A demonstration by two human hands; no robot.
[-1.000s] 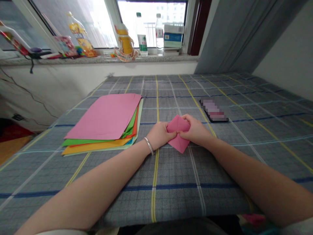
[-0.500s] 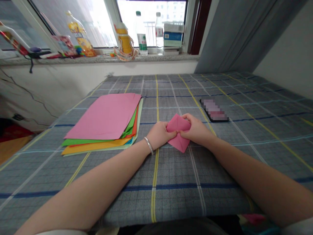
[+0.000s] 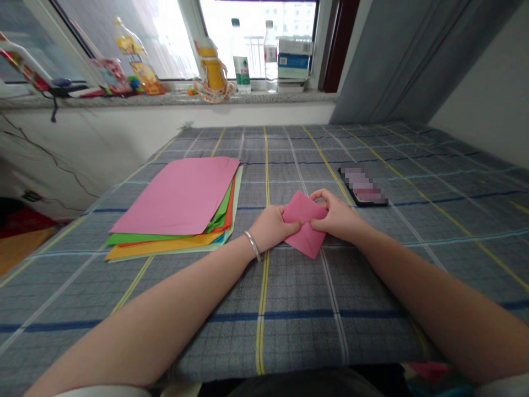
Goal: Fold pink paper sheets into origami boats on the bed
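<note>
Between my two hands is a small piece of folded pink paper [image 3: 305, 208], diamond-shaped, with one corner pointing away from me and one towards me. My left hand [image 3: 270, 227] grips its left side, thumb on top, fingers tucked mostly out of sight; a silver bangle is on that wrist. On the right side my right hand [image 3: 336, 218] pinches the paper, its thumb near the middle and its index finger curled behind the edge. The two thumb tips are a small distance apart. Left of my hands lies a stack of coloured paper [image 3: 177, 196], pink sheet uppermost.
A plaid tablecloth [image 3: 297, 292] covers the table. Beyond my right hand lies a phone [image 3: 363, 187], its screen blurred. Along the windowsill [image 3: 165, 98] stand a yellow drinking bottle [image 3: 212, 69], two clear plastic bottles, a juice bottle [image 3: 140, 60] and boxes [image 3: 293, 60].
My right hand has shifted slightly right, its thumb drawing away from the left thumb. The paper's near corner has swung a little to the right. My left hand stays nearly still.
</note>
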